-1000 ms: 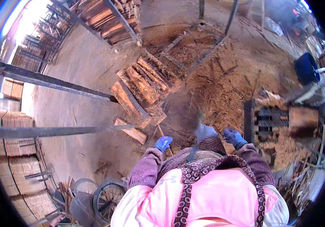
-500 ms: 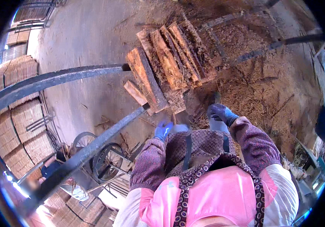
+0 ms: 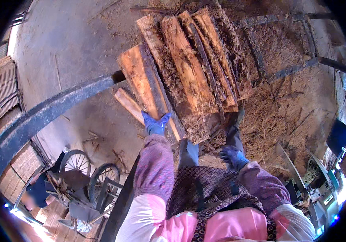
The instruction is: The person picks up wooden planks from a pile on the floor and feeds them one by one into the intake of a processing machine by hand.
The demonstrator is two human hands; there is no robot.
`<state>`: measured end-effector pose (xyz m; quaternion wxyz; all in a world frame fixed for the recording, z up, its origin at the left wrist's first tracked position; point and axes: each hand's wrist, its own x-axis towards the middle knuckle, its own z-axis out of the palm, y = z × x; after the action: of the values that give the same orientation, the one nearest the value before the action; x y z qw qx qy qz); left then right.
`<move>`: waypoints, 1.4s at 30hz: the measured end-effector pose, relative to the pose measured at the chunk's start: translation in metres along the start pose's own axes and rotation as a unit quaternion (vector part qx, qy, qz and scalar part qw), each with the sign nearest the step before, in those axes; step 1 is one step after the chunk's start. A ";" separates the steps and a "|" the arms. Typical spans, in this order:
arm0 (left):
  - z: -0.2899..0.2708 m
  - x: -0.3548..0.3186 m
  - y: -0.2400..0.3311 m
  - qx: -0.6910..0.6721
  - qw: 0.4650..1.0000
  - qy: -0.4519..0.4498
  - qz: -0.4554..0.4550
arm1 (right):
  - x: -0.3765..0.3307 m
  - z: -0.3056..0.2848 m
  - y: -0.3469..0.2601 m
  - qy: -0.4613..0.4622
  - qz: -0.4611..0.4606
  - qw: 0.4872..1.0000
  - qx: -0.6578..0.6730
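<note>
My left hand [image 3: 155,123], in a blue glove, is at the near end of a thick orange-brown wood slab [image 3: 140,76] with a dark bark edge. Thumb and fingers are spread apart against the wood and not wrapped round it. A narrow pale board [image 3: 129,105] lies along that slab's left side. More rough slabs [image 3: 187,60] lie side by side to the right, strewn with wood shavings. My right hand [image 3: 234,156], gloved in blue with dark fingers, hangs beside my right leg. Its fingers are loosely bent and apart, with nothing visible in them.
A dark metal bar [image 3: 56,107] runs in from the left to the slabs. Another metal frame [image 3: 289,70] stands at the right over sawdust-covered ground [image 3: 277,109]. At lower left are a two-wheeled cart [image 3: 76,181] and another person [image 3: 40,191].
My left hand has moved forward and left from near my lap to the slab's end, its arm stretching out. My right hand stays low by my leg. The slabs look nearer as the view has shifted.
</note>
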<state>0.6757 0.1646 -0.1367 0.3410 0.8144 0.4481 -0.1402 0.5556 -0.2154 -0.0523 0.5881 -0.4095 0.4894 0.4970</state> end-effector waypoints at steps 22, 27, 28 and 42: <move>-0.038 -0.148 0.277 0.092 0.889 -0.137 0.428 | -0.045 -0.024 -0.224 0.005 -0.304 0.865 0.400; 0.017 -0.047 0.234 -0.354 0.910 -0.216 0.006 | 0.000 -0.143 -0.328 0.095 -0.362 0.777 0.507; 0.032 -0.029 0.217 -0.414 0.884 -0.208 -0.070 | 0.003 -0.127 -0.344 0.062 -0.313 0.810 0.492; 0.124 0.014 0.232 0.347 0.928 -0.057 0.124 | 0.103 0.020 -0.278 0.054 -0.264 0.963 0.002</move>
<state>0.8840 0.0039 -0.1348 0.0767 0.9216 0.2469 -0.2895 0.8355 -0.2245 -0.1511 0.6714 -0.5495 0.3962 0.3006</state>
